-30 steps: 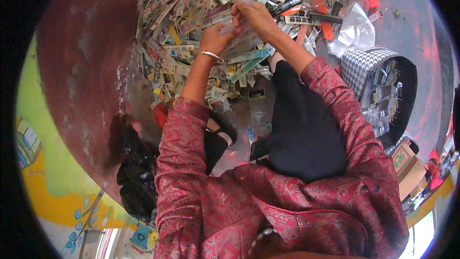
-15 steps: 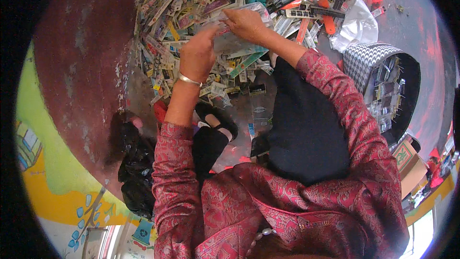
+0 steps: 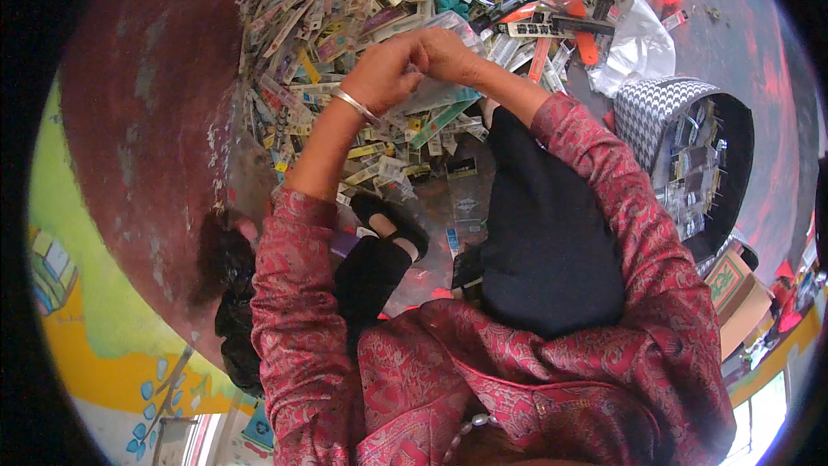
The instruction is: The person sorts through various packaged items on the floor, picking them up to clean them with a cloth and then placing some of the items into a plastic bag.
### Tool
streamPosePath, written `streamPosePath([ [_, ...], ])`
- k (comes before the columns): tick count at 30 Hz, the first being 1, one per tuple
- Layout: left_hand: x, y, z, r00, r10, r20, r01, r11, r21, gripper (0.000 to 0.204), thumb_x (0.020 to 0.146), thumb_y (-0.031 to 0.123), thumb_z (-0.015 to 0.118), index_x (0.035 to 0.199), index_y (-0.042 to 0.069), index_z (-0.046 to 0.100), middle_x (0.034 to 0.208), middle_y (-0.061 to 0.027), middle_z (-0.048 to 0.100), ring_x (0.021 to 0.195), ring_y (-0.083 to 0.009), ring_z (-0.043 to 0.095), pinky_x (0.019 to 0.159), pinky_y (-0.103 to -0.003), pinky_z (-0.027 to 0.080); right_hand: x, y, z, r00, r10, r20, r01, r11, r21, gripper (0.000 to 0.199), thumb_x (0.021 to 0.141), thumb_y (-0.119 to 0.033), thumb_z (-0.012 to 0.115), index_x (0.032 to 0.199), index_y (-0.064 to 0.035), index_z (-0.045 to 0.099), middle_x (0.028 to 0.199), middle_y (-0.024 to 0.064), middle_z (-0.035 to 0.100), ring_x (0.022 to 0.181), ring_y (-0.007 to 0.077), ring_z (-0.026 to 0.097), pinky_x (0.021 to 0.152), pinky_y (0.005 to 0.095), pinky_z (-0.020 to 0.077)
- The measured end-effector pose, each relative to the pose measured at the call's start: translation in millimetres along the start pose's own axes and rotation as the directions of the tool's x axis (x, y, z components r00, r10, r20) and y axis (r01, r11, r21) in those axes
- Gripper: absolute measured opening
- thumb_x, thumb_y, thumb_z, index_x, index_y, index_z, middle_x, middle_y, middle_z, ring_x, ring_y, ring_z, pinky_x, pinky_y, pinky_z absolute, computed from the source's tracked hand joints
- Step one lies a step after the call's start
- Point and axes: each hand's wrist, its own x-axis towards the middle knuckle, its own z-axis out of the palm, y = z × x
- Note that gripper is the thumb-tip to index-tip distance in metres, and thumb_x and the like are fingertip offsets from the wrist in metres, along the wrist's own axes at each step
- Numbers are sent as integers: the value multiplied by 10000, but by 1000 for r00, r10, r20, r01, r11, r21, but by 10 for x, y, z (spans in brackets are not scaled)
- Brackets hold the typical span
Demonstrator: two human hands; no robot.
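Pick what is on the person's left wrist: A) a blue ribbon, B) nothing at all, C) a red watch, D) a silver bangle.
D: a thin silver bangle circles the wrist just below the left hand, which meets the right hand above the pile of small packets.

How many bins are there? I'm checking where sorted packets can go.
1. The bin, houndstooth outside and black inside, stands at the right beside the packet pile, already holding some packets. Others may be hidden beyond the picture's edge.

One head-worn fisheye view — looking steeply down, close over the lap and floor [image 3: 155,103].
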Motion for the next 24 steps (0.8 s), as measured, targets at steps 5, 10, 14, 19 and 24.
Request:
streamPosePath([
  [5, 76, -81, -30, 954, -247, 170, 298, 847, -440, 198, 755, 1, 561, 916, 33, 450, 714, -61, 567, 620, -132, 592, 533, -243, 496, 55, -58, -81, 936, 158, 316, -115, 982, -148, 251, 693, -292, 565, 852, -100, 589, 766, 134, 613, 717, 344, 584, 590, 433, 451],
  [10, 64, -59, -63, 879, -433, 199, 459, 659, -596, 328, 720, 0, 587, 998, -23, 414, 715, -137, 593, 564, -175, 608, 496, -272, 498, 30, -233, -225, 864, 69, 499, 14, 987, -160, 217, 683, -215, 542, 834, -65, 581, 764, 144, 611, 733, 327, 588, 592, 421, 443],
  [14, 111, 22, -130, 843, -500, 199, 513, 633, -580, 354, 722, -10, 598, 1019, -57, 411, 710, -143, 599, 562, -169, 604, 487, -272, 495, 35, -178, -308, 822, -60, 566, -96, 966, 241, 222, 675, -164, 515, 845, -25, 550, 702, 90, 575, 670, 213, 554, 603, 332, 421],
  [19, 137, -45, -143, 803, -533, 266, 578, 589, -564, 374, 730, 41, 621, 1048, -18, 434, 704, -114, 603, 537, -142, 576, 473, -244, 470, 33, -209, -378, 774, -63, 630, -325, 814, 482, 258, 704, -180, 512, 901, -13, 528, 685, 0, 493, 654, 96, 448, 615, 252, 381],
  [24, 123, 10, -136, 821, -518, 241, 555, 623, -551, 359, 749, 56, 605, 1059, -12, 435, 716, -114, 604, 564, -139, 583, 475, -233, 461, 22, -221, -292, 821, -141, 554, -141, 889, 435, 251, 737, -228, 529, 899, -41, 568, 683, 48, 546, 670, 164, 521, 637, 299, 403],
])
